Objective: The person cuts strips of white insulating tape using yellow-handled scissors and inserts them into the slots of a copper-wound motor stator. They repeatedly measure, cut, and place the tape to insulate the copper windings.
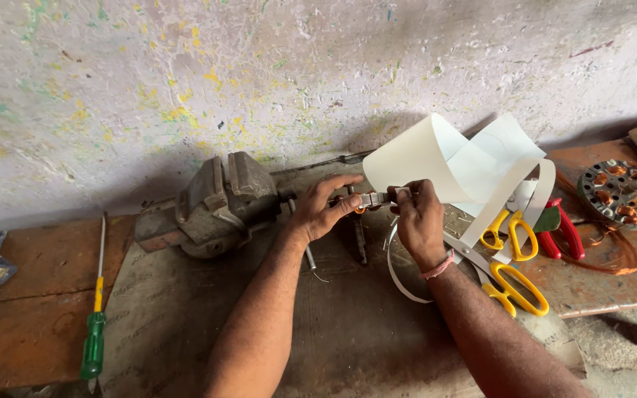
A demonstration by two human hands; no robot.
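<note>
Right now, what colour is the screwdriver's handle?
Green, with a yellow collar above it, on the screwdriver; clearest in the head view.

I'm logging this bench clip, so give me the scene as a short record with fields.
left hand: holds one end of a small metal piece
right hand: pinches a white paper strip at the other end
vise: just left of the left hand
scissors: yellow-handled, right of the right hand
screwdriver: green, far left
wound stator: far right
</note>
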